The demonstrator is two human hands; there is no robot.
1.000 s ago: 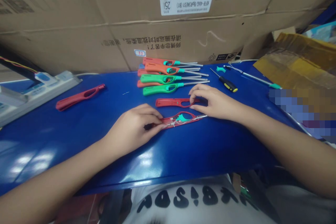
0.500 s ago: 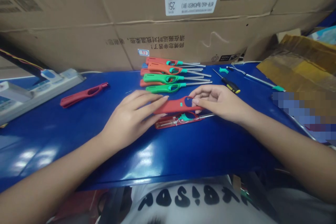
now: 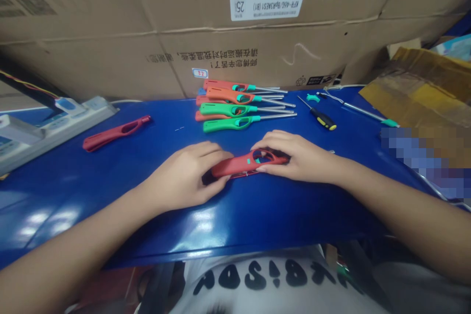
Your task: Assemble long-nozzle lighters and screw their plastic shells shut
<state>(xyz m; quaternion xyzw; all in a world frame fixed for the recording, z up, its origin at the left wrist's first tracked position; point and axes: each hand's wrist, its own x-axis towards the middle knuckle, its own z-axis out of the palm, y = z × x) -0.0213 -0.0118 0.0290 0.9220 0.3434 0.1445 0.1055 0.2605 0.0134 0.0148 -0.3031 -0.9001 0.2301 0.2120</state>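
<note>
In head view: shows red lighter casing over bench, nearer than piled lighters; cannot tell whether touching bench. Has rear end clamped in grip of left hand, front end in grip of right hand.

Mod. light; white glare on blue tbl.; R side partly pixelated.

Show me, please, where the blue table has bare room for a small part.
Bare: the table between left hand, right hand and its near edge; also between left forearm and the lone red handle. Crowded: the back middle, with lighters and screwdriver.
</note>
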